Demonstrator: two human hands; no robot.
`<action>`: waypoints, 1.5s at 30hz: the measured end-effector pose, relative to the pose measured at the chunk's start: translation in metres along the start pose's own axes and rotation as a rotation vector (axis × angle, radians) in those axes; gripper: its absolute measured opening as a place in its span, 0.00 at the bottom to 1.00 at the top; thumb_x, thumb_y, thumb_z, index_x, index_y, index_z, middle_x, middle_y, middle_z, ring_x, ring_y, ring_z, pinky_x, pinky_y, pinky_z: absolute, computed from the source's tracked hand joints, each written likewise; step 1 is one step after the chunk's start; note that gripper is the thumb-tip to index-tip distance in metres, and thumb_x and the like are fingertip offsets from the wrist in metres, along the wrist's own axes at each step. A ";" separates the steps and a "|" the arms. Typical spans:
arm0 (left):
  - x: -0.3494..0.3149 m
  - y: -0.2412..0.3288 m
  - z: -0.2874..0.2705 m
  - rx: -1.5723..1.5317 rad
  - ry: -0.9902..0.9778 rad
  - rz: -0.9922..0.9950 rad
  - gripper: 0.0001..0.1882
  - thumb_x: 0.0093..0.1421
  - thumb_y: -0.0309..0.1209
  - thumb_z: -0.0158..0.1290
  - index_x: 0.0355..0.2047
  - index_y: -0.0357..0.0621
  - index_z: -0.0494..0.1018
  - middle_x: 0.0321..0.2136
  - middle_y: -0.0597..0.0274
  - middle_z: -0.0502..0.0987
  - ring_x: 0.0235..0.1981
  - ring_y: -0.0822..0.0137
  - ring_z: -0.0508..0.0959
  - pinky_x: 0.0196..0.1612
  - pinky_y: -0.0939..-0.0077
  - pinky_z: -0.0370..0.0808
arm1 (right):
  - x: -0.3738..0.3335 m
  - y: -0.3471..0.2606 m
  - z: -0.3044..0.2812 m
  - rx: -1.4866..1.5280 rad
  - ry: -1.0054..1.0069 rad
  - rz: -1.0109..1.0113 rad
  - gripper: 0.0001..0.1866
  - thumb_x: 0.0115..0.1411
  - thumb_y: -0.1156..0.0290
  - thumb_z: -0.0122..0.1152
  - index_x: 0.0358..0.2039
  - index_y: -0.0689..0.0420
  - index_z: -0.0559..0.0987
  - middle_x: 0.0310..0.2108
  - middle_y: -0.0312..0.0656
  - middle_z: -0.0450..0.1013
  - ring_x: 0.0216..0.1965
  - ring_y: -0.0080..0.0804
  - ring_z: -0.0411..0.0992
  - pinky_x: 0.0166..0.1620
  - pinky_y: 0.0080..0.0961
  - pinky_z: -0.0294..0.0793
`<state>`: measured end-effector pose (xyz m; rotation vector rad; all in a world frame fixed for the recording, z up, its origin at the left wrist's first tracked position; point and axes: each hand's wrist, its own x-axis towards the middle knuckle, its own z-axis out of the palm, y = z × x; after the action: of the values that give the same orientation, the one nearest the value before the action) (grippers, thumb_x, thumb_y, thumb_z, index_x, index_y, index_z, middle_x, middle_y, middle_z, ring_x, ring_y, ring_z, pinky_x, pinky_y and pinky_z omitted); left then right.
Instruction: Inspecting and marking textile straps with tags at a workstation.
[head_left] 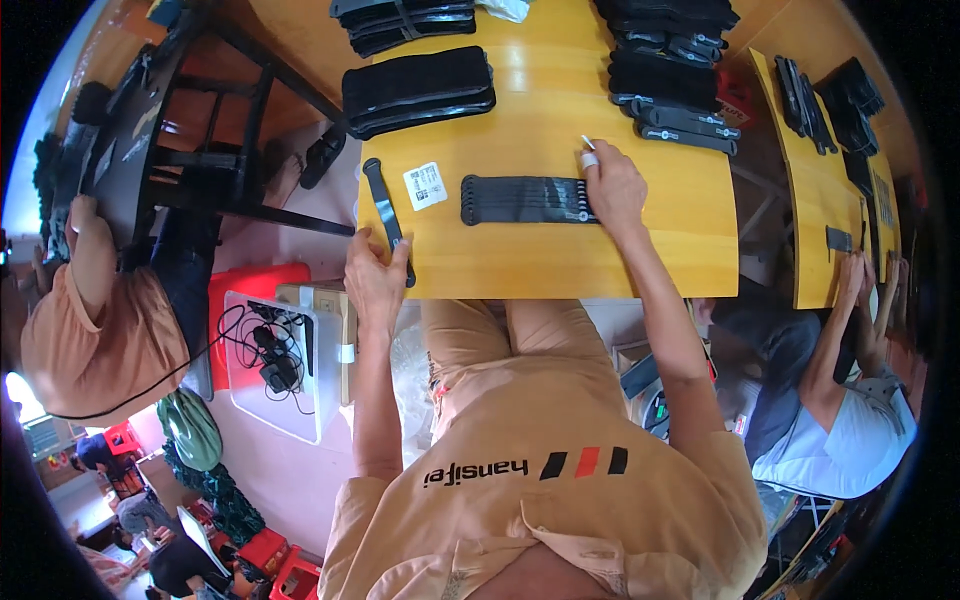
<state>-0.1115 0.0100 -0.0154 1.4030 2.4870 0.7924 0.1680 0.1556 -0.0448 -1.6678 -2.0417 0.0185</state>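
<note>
Clock directions are read from the overlapping row of black straps [525, 200], lying flat mid-surface [540, 262]. At 3 o'clock, the right hand [615, 190], a white band [589, 160] around one finger, meets the row's end, fingers curled; whether it grips cannot be told. At 8 o'clock, the left hand [376, 282] touches the near end of a single strap [382, 200]; its grip is likewise unclear. White label [424, 187]: 9 o'clock. Strap stack [665, 85]: 2 o'clock.
</note>
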 end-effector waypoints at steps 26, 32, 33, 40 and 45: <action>-0.049 0.073 0.001 -1.548 -0.514 -0.400 0.09 0.57 0.26 0.48 0.38 0.35 0.67 0.32 0.54 0.75 0.32 0.70 0.77 0.31 0.82 0.77 | -0.078 -0.104 -0.071 1.806 -0.813 0.727 0.09 0.55 0.76 0.46 0.38 0.58 0.69 0.20 0.34 0.64 0.09 0.11 0.52 0.12 0.10 0.46; -0.042 0.079 -0.006 -1.503 -0.385 -0.371 0.09 0.57 0.27 0.49 0.37 0.36 0.68 0.32 0.53 0.76 0.30 0.69 0.77 0.33 0.80 0.77 | -0.081 -0.098 -0.090 1.478 -0.618 0.521 0.15 0.59 0.72 0.42 0.46 0.56 0.69 0.17 0.32 0.63 0.13 0.12 0.54 0.15 0.09 0.51; -0.042 0.080 -0.007 -1.485 -0.372 -0.351 0.09 0.57 0.27 0.49 0.37 0.37 0.68 0.32 0.52 0.76 0.30 0.69 0.78 0.34 0.80 0.77 | -0.083 -0.098 -0.091 1.382 -0.649 0.453 0.16 0.59 0.72 0.42 0.48 0.56 0.69 0.16 0.31 0.62 0.14 0.13 0.56 0.17 0.10 0.54; -0.045 0.088 -0.010 -1.490 -0.397 -0.335 0.09 0.56 0.27 0.50 0.37 0.38 0.68 0.32 0.53 0.76 0.30 0.70 0.77 0.34 0.81 0.76 | -0.088 -0.112 -0.106 1.070 -0.471 0.187 0.20 0.56 0.77 0.42 0.49 0.52 0.69 0.16 0.38 0.65 0.15 0.24 0.64 0.22 0.21 0.64; -0.047 0.093 -0.012 -1.465 -0.352 -0.269 0.10 0.56 0.25 0.51 0.38 0.37 0.67 0.32 0.54 0.76 0.31 0.71 0.77 0.34 0.82 0.76 | -0.088 -0.111 -0.105 0.963 -0.467 0.158 0.22 0.54 0.79 0.44 0.50 0.49 0.69 0.14 0.45 0.66 0.15 0.32 0.66 0.22 0.26 0.66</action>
<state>-0.0215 0.0051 0.0389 0.5266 1.1148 1.5687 0.1175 0.0161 0.0500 -1.2189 -1.6997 1.3209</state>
